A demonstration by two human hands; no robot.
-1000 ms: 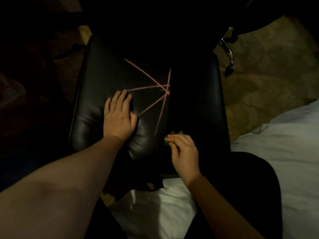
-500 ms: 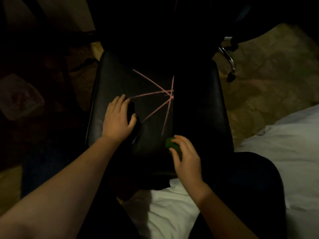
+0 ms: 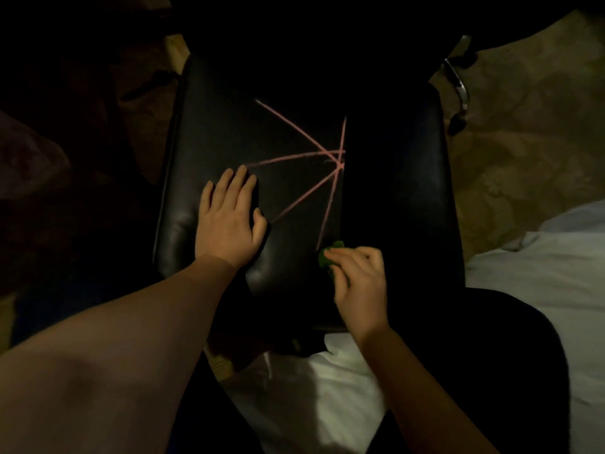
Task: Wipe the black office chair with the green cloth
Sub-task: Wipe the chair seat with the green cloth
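The black office chair (image 3: 212, 126) fills the middle of the dim view, its leather seat crossed by several pink chalk-like lines (image 3: 304, 158) that meet near the centre. My left hand (image 3: 229, 221) lies flat on the seat's left half, fingers straight, pressing the cushion. My right hand (image 3: 357, 280) pinches a small bunched green cloth (image 3: 329, 257) against the seat, right at the near end of one pink line. Most of the cloth is hidden under my fingers. The right half of the seat is in deep shadow.
A chrome chair part (image 3: 458, 83) sticks out at the upper right over patterned carpet (image 3: 523, 142). White bedding (image 3: 540, 273) lies at the right and under my arms. My dark-clothed leg (image 3: 474, 355) is at the lower right. The left side is dark.
The view shifted slightly. My right hand with the green cloth stayed near the lower end of the pink line, moving only a little. My left hand kept pressing the seat.
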